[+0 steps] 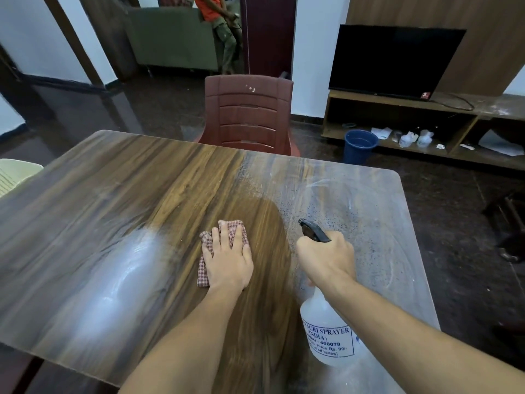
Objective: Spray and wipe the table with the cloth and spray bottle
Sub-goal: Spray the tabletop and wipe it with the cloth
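Head view: person working at a wooden table (119, 177).
Left hand (228, 258): pressed flat on the checked cloth (205, 253), left of the spray bottle (329, 334).
Right hand (326, 258): clamped around the bottle's trigger head.
Done: dark wiped patch around the cloth.
Left: droplets beyond the bottle, still unwiped.

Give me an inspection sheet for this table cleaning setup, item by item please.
Surface: wooden table, wiped dark patch in the middle, spray droplets and whitish smears on the right part.
Job's things: checked cloth flat on the table; spray bottle held above it, nozzle pointing away.
Clutter: nothing seen on the table.
Grippers: left hand pressing the cloth; right hand gripping the bottle's trigger head.
Cables: a wire lying on the TV shelf.
Surroundings: brown chair, blue bucket, television.
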